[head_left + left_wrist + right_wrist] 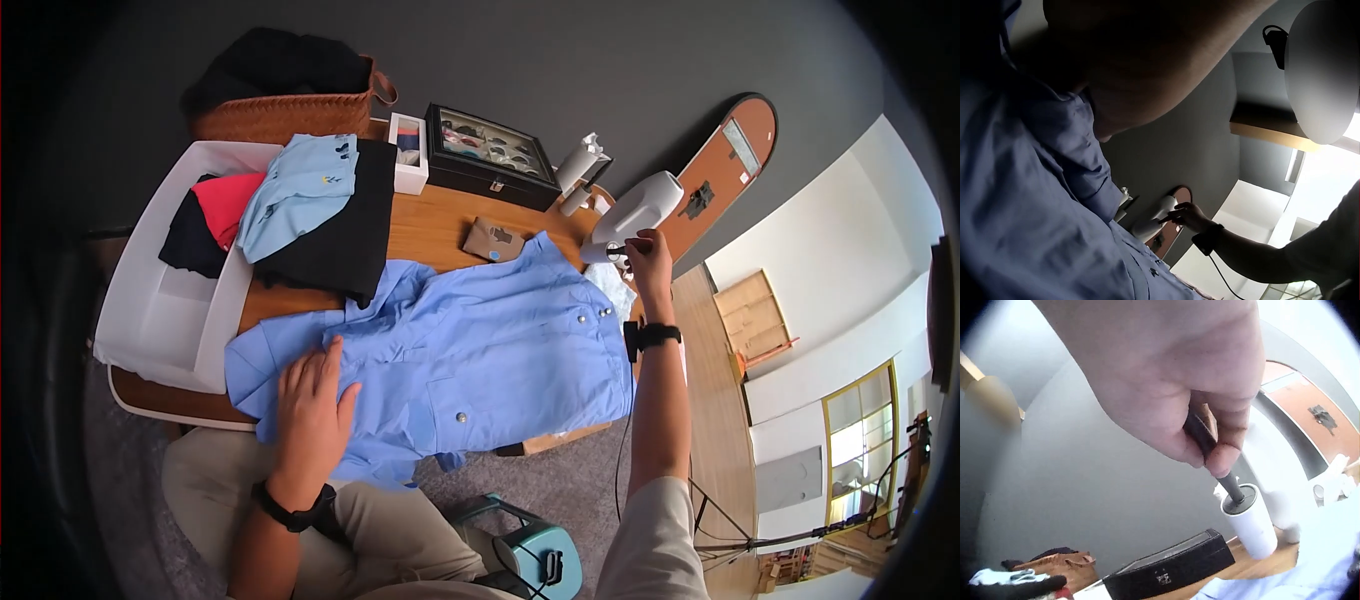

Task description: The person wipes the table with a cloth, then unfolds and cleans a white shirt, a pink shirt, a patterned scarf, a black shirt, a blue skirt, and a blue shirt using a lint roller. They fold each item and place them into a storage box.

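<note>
A light blue shirt (500,345) with several round metal buttons lies spread across the table. My left hand (315,410) rests on it near its left end, fingers extended. Beyond the shirt's far right edge, my right hand (650,265) pinches the dark handle (1229,484) of a lint roller (1252,531) between thumb and fingers. The roller's white cylinder points down, close over the tabletop in the right wrist view. From the head, its round end overlaps a white rounded appliance (640,212). Much of the left hand is dark in the left wrist view.
A white box (215,340) with folded clothes stands at the left, a light blue garment (300,185) and black cloth over its edge. Behind are a woven basket (290,115), a black display case (490,185) and a brown pouch (492,240). A teal stool (540,560) stands below.
</note>
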Available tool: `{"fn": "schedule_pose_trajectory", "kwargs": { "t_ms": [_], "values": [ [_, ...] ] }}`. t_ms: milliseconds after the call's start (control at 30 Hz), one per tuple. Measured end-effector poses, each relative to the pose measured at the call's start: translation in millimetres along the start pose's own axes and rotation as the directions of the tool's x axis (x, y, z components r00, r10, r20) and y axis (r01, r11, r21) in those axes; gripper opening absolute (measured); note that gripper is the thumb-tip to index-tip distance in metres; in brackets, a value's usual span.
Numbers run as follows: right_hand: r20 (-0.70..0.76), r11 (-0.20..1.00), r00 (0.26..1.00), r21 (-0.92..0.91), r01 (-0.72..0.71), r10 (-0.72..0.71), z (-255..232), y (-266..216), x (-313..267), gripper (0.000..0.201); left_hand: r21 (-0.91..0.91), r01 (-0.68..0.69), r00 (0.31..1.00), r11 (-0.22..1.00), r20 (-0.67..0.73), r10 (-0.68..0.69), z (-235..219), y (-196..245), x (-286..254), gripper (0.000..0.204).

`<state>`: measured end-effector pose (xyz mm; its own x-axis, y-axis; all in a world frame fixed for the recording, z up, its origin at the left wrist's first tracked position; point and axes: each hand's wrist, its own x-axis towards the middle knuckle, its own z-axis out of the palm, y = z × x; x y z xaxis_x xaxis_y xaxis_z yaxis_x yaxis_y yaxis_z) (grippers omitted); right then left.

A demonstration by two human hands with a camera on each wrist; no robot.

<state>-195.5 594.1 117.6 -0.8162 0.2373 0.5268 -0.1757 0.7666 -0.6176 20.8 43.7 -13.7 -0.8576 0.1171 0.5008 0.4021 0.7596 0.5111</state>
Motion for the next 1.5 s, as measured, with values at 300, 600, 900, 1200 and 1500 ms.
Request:
{"fn": "schedule_pose_trajectory", "kwargs": {
  "t_ms": [300,600,900,1200,1500],
  "values": [
    [-0.082,0.957,0.997,-0.290,-0.015,-0.009,33.2,75.0,70.2,0.036,-0.059,0.062,0.997,0.996,0.037,-0.060,-2.0,3.0,7.2,0.050],
    [-0.046,0.949,0.987,-0.284,0.137,-0.156,55.1,89.8,93.2,0.040,-0.081,0.118,0.988,0.990,0.112,-0.108,3.5,4.4,6.2,0.049],
    [-0.139,0.942,0.987,-0.335,0.034,-0.085,49.0,35.6,66.4,0.041,-0.153,0.132,0.983,0.979,0.145,-0.110,11.3,-4.5,8.7,0.054],
    [0.495,0.791,0.681,0.019,0.612,-0.539,134.6,-71.1,-61.1,0.049,-0.259,0.033,0.999,0.965,0.048,-0.022,11.6,-2.8,12.0,0.043],
    [0.715,0.736,0.471,0.090,0.671,-0.516,139.2,-95.2,-99.1,0.034,-0.399,-0.065,0.996,0.915,-0.077,0.037,5.2,-7.4,14.2,0.025]
  ]
}}
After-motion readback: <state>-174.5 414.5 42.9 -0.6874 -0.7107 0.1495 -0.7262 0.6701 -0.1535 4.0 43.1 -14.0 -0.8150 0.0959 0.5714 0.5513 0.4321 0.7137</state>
